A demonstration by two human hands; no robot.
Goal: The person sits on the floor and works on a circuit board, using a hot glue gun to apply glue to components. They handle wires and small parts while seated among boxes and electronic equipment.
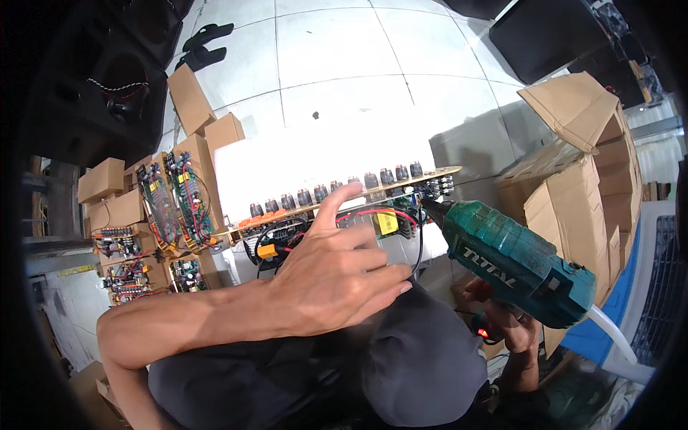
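head view: a panel assembly (387,189) is seen at the centre, slanted across the near part of a white surface (287,158), with black knobs (304,198) in a row along its far side and wiring (401,213) looped on the near side. the left hand (342,269) is laid over that wiring, one digit stretched up to the knob row, the other fingers bent; whether anything is pinched beneath them cannot be told. the right hand (514,326) is partly hidden, but its fingers are seen wrapped around the lower part of a green gun-shaped tool (512,261), whose nozzle (436,210) is pointed at the panel's right end. a white rod (613,333) is seen at the tool's rear. more circuit boards (188,193) are lined up at the left; an open cardboard box (570,204) is placed at the right.

the panel is judged stiff and fairly light, its parts fragile and its leads easily snagged, so it is best held by the bare plate edges. the tool is judged hard-shelled and nose-heavy, possibly hot at the tip; it is best gripped by the handle.
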